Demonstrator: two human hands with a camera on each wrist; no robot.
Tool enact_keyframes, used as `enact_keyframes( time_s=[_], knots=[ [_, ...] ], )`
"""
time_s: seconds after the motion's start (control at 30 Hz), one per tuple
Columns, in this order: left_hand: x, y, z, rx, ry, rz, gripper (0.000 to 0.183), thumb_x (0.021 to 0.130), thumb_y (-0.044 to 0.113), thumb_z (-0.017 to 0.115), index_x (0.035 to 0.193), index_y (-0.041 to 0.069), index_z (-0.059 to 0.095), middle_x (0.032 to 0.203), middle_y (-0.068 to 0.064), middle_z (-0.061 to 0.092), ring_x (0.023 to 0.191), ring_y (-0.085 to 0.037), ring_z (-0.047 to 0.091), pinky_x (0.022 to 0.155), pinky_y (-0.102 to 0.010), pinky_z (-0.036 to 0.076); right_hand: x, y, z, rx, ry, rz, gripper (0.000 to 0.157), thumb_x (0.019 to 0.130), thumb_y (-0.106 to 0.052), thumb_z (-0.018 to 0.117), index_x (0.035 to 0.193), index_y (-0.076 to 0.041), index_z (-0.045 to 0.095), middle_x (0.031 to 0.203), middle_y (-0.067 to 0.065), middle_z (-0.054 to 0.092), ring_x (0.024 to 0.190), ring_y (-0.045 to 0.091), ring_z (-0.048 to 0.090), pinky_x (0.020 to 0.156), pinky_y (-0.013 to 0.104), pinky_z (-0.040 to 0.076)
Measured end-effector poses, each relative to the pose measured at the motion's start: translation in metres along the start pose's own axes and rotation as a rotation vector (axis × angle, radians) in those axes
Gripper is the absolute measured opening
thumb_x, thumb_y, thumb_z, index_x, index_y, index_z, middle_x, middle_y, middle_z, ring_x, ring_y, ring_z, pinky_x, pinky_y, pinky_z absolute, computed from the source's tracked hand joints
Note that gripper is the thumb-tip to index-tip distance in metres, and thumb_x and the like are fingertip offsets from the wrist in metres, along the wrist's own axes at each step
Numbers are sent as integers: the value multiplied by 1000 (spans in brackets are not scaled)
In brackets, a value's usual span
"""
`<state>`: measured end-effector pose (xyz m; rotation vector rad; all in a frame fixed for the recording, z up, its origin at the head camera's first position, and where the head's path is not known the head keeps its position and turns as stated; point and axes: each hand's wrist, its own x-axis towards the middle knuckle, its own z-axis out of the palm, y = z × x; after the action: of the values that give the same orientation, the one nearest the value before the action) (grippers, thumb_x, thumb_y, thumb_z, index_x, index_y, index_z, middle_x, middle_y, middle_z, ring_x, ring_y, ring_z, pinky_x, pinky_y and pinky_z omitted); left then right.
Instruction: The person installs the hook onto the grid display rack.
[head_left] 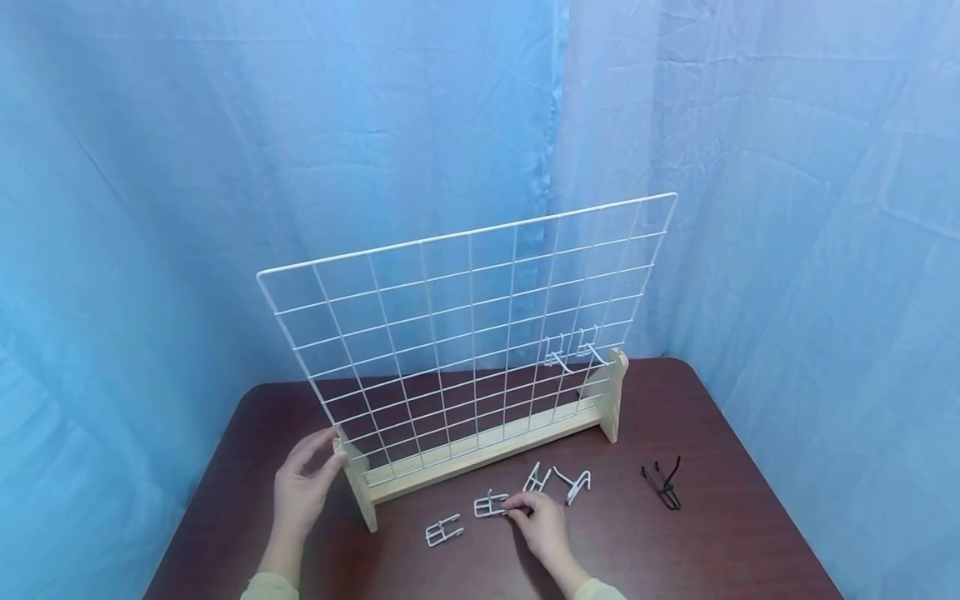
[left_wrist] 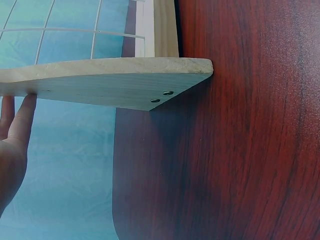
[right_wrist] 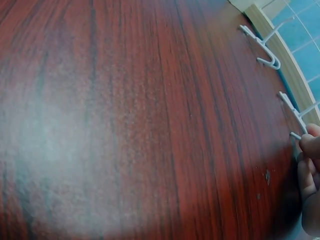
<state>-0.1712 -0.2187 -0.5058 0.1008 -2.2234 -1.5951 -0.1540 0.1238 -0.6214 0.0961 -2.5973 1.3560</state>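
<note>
A white wire grid panel (head_left: 472, 317) stands in a pale wooden base (head_left: 487, 446) on the table. My left hand (head_left: 303, 479) is at the upper part of the left wooden side piece (head_left: 360, 492); in the left wrist view, its fingertips touch the outer face of that side piece (left_wrist: 130, 82). With my right hand (head_left: 543, 529) I pinch one end of a white wire hook (head_left: 487, 505) low over the table. That hook (right_wrist: 292, 111) is partly hidden by the fingers in the right wrist view. Another white hook (head_left: 442, 531) lies to its left.
Two white hooks (head_left: 557, 357) hang low on the grid's right side. More white hooks (head_left: 576, 483) lie by the right hand, before the base. A black hook (head_left: 663, 487) lies farther right on the dark red table (head_left: 720, 533). Blue curtains (head_left: 825, 250) surround the table.
</note>
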Motion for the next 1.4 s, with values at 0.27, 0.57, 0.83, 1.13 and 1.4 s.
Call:
enact_keyframes(
  time_s=[0.27,0.57,0.83,1.13,1.4],
  knots=[
    [-2,12,2,11,14,-18,38,86,-6,73,123,-2,66,120,3,60,108,8,52,83,-9,52,2,7,-5,-3,-19,-37,23,75,1,80,75,-21,75,80,-11,69,78,7,63,70,27,55],
    [-7,40,0,8,12,-32,38,84,-9,72,121,-5,66,115,12,58,106,9,52,83,-10,53,6,13,-14,-34,-77,-122,23,76,2,79,77,-21,76,83,-12,68,83,10,65,79,31,57],
    [-7,38,0,20,12,-13,36,86,-7,72,121,-4,66,116,10,59,106,9,51,82,-8,51,8,16,-16,-12,-65,-172,30,74,8,77,72,-22,74,82,-12,67,83,11,65,80,30,58],
    [-7,38,0,20,12,-8,36,86,-7,72,121,-4,66,117,5,60,106,10,51,83,-7,51,7,14,-14,22,-26,-194,27,74,8,78,76,-19,75,83,-10,69,81,10,65,75,28,58],
    [-3,18,2,36,20,-45,38,86,-5,72,123,-1,66,121,0,60,108,9,50,84,-6,50,2,10,-16,97,-36,-34,19,81,3,77,91,-13,75,87,-4,66,74,4,60,61,19,56]
  ],
)
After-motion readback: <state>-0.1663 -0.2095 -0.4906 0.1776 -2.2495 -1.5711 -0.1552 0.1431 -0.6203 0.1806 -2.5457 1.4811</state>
